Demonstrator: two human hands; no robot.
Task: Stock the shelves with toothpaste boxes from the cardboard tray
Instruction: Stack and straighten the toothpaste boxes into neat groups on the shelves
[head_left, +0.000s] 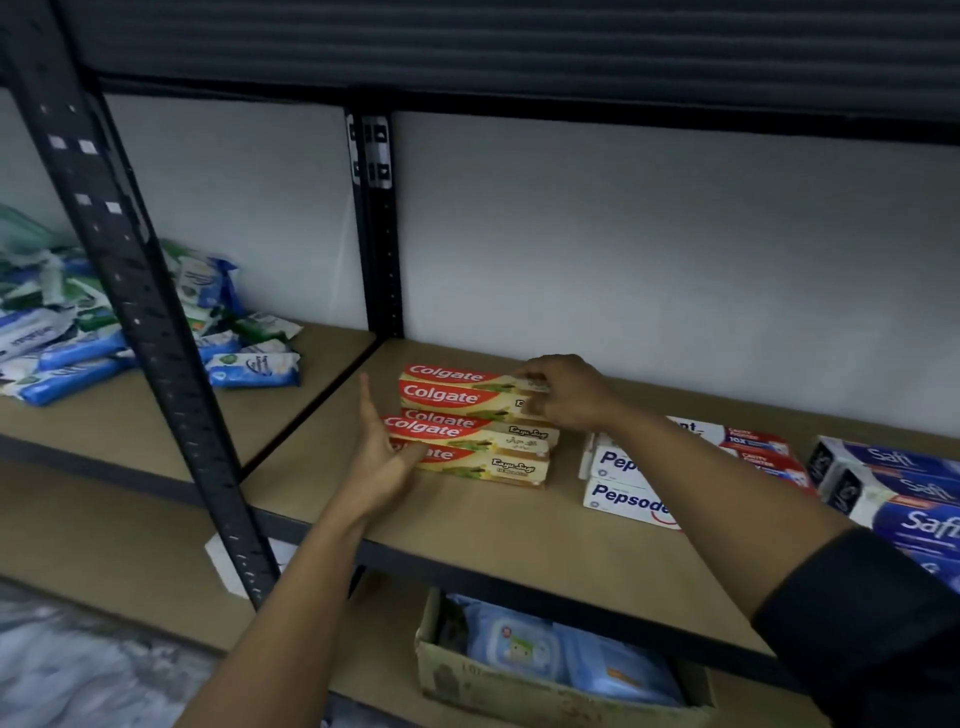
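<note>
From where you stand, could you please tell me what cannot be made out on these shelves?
Head view:
Pepsodent boxes: the right forearm crosses them, count unclear.
Colgate boxes: right hand covers the upper ones' right ends.
Safi boxes: cut off by the frame's right edge.
Cardboard box below: shelf board hides its rear contents.

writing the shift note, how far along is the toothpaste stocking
Done: Colgate boxes stacked on the shelf, Pepsodent boxes and Safi boxes beside them. In hand: the right hand pinches the top Colgate box's end while the open left hand touches the stack's left end. Left: unclear, since no toothpaste tray is in view.
</note>
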